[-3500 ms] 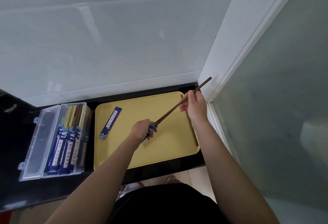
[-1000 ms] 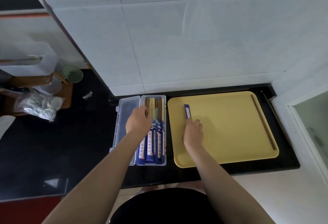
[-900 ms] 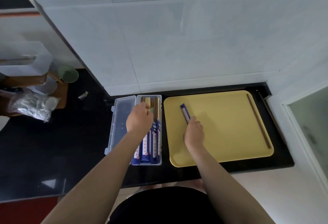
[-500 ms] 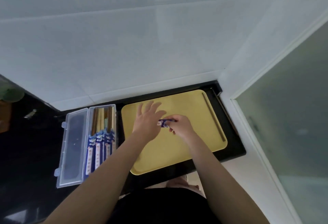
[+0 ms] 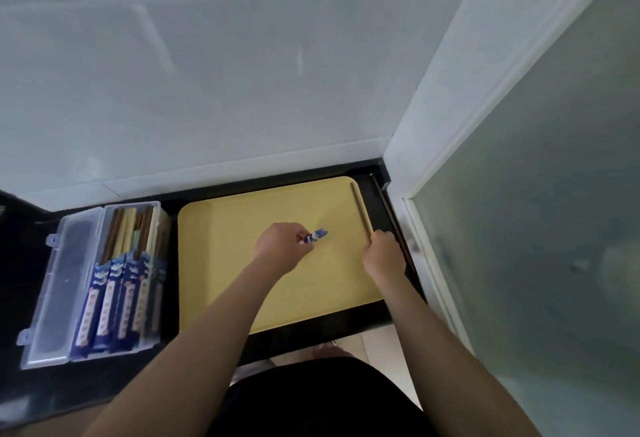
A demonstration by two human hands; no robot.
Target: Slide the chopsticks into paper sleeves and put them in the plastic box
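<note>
Over yellow plastic tray (image 5: 242,263): left hand (image 5: 280,251) pinches blue paper sleeve (image 5: 313,237); right hand (image 5: 382,254) grips dark wooden chopstick (image 5: 360,211) at tray's right edge.

We record: a back wall (image 5: 242,72) of large pale glossy tiles, carrying soft reflections of light. A black bench (image 5: 31,377) runs along its foot, polished enough to mirror. At right we note a white frame (image 5: 460,97) bordering a frosted, greenish glass panel (image 5: 554,228). Below the bench edge, a patch of light floor (image 5: 381,346).
</note>
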